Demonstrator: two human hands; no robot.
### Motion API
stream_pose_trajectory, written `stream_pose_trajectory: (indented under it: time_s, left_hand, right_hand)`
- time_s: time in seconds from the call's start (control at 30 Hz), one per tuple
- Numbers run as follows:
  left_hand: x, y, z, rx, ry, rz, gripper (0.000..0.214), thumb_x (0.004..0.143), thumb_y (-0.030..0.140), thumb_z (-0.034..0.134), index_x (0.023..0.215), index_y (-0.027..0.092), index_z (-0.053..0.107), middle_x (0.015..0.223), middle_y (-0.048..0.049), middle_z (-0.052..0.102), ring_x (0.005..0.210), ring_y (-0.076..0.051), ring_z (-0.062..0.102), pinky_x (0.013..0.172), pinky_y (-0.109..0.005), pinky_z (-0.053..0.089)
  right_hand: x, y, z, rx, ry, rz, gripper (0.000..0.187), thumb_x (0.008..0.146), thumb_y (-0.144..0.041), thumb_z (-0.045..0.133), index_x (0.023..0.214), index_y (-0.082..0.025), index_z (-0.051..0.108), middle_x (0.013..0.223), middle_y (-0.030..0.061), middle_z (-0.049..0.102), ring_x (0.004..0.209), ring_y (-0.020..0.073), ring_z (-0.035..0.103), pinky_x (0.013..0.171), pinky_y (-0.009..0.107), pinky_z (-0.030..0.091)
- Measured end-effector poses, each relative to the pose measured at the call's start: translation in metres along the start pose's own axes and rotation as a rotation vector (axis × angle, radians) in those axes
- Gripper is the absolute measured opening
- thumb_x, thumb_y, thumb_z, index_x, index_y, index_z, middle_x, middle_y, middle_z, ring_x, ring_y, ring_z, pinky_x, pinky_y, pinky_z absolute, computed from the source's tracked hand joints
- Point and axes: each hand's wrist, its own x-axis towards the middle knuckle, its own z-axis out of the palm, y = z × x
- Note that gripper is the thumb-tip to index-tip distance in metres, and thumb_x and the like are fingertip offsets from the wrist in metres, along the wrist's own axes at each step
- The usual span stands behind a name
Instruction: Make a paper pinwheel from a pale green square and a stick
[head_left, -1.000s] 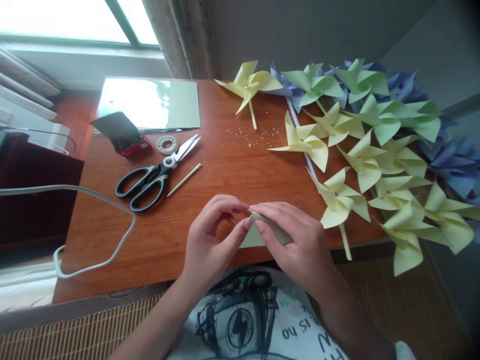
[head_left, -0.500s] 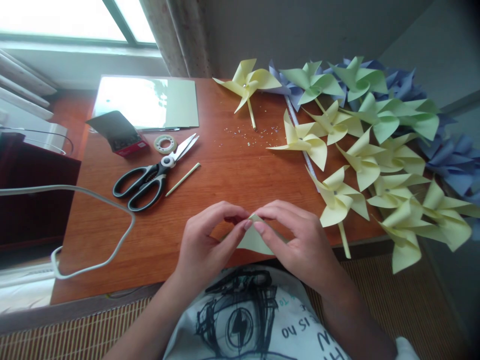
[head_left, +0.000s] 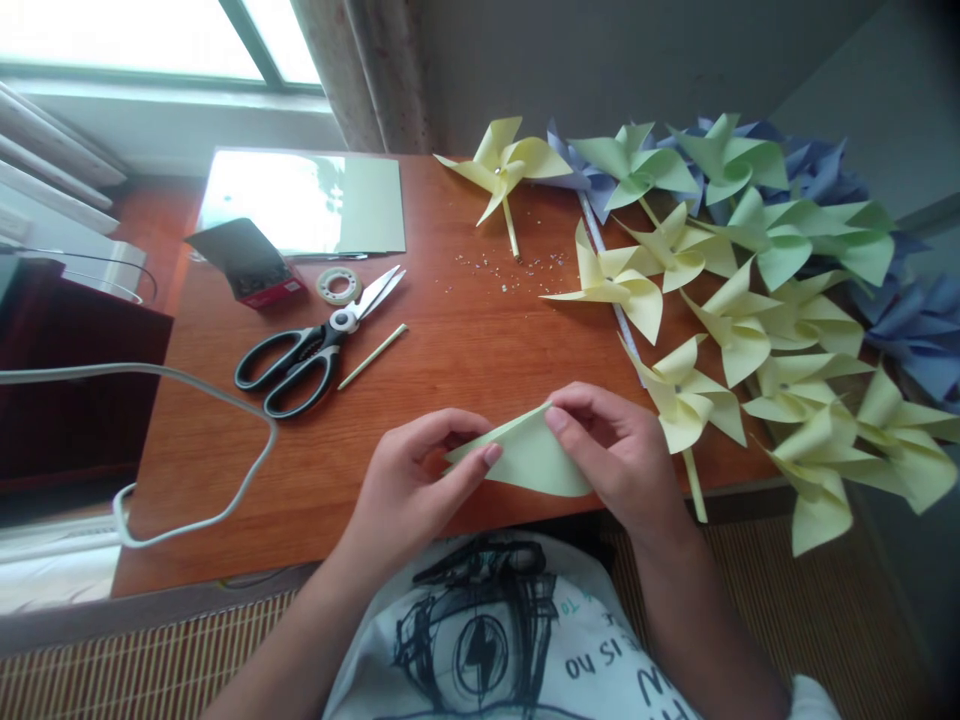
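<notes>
Both my hands hold a pale green folded paper (head_left: 529, 460) just above the near edge of the wooden table (head_left: 450, 330). My left hand (head_left: 409, 490) pinches its left corner between thumb and fingers. My right hand (head_left: 619, 455) pinches its upper right corner. The paper forms a flat triangle-like shape between the hands.
Black-handled scissors (head_left: 311, 350), a thin green stick (head_left: 373, 357), a tape roll (head_left: 337, 286), a small red box (head_left: 251, 265) and a stack of green sheets (head_left: 315, 205) lie at the left. Several yellow, green and blue paper pinwheels (head_left: 720, 290) cover the right side. A white cable (head_left: 187, 440) loops at the left edge.
The hands have moved apart and the folded paper has opened out into a wider flat shape. My right hand shifted right and slightly up.
</notes>
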Motion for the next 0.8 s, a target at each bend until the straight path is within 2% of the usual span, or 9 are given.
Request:
stream_pose_trajectory:
  time_s: [0.13,0.43,0.8]
  left_hand:
    - [-0.002,-0.004,0.001,-0.094,0.048,-0.085,0.008,0.084,0.027,0.077,0.086,0.019,0.075,0.08,-0.0014,0.074,0.073,-0.015,0.068,0.065,-0.021,0.053]
    - [-0.003,0.006,0.003,0.223,0.1,0.12,0.006,0.087,0.021,0.073,0.082,0.019,0.074,0.074,-0.002,0.075,0.065,-0.015,0.067,0.067,-0.024,0.053]
    - [-0.006,0.008,0.001,0.248,0.119,0.16,0.008,0.087,0.018,0.073,0.079,0.019,0.073,0.072,-0.0001,0.075,0.064,-0.013,0.066,0.065,-0.022,0.051]
  right_hand:
    - [-0.001,0.004,0.001,0.077,0.038,0.071,0.007,0.093,-0.028,0.069,0.087,-0.024,0.072,0.081,-0.0024,0.071,0.075,0.0139,0.066,0.067,0.022,0.052]
    - [0.001,-0.001,0.003,0.014,0.004,0.017,0.011,0.091,-0.027,0.069,0.082,-0.023,0.071,0.079,-0.0001,0.07,0.073,0.0157,0.065,0.066,0.024,0.053]
    - [0.0,0.014,0.004,0.157,0.007,0.056,0.009,0.09,-0.031,0.072,0.084,-0.026,0.076,0.08,0.0,0.072,0.072,0.0157,0.064,0.061,0.024,0.051]
